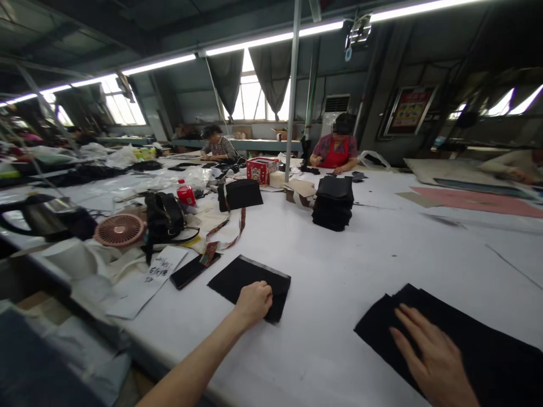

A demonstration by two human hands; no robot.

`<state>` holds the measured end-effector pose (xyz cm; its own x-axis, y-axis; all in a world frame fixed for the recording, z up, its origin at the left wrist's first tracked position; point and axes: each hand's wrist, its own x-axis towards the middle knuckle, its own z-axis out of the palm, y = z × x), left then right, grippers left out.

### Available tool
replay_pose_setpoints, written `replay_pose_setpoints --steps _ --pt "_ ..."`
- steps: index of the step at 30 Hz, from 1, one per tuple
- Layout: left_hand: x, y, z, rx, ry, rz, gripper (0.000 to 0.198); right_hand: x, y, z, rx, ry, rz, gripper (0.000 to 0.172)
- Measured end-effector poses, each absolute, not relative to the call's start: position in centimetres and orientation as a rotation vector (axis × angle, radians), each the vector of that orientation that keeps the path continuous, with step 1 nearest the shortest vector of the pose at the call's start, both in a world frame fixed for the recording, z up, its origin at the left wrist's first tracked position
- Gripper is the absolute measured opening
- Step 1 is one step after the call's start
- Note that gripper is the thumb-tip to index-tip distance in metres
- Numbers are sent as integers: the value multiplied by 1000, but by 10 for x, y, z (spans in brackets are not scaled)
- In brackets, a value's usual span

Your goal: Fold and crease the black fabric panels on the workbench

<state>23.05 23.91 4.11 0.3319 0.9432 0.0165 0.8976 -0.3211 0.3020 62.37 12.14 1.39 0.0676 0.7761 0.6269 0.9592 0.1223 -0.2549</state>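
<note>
Near the middle of the table lies a black fabric piece (241,277) with a paler strip along its far edge. My left hand (254,302) is closed at its right part, fingers curled in against the cloth; the fingertips are hidden. To the right, a loose stack of black fabric panels (479,339) fans out over the near table edge side. My right hand (428,350) rests on top of this stack, its fingers stretched out and slightly apart.
Beyond my hands stands a pile of black pieces (333,203). On the left are a phone (193,272), a paper with handwriting (153,277), a pink fan (120,229), a black bag (165,217) and a kettle (51,215). Several people sit farther back.
</note>
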Motion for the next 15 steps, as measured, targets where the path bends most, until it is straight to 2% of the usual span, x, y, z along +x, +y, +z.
replay_pose_setpoints --steps 4,8,10,15 --pt "217 255 39 2221 1631 322 24 524 152 18 -1460 -1933 62 34" --pt "203 273 34 2054 1518 349 26 455 187 16 -1263 -2012 324 29" --pt "198 279 31 1966 1454 380 26 436 204 16 -1233 -2049 339 29" --pt "192 285 27 1723 1302 531 17 410 232 19 -1364 -2193 120 26"
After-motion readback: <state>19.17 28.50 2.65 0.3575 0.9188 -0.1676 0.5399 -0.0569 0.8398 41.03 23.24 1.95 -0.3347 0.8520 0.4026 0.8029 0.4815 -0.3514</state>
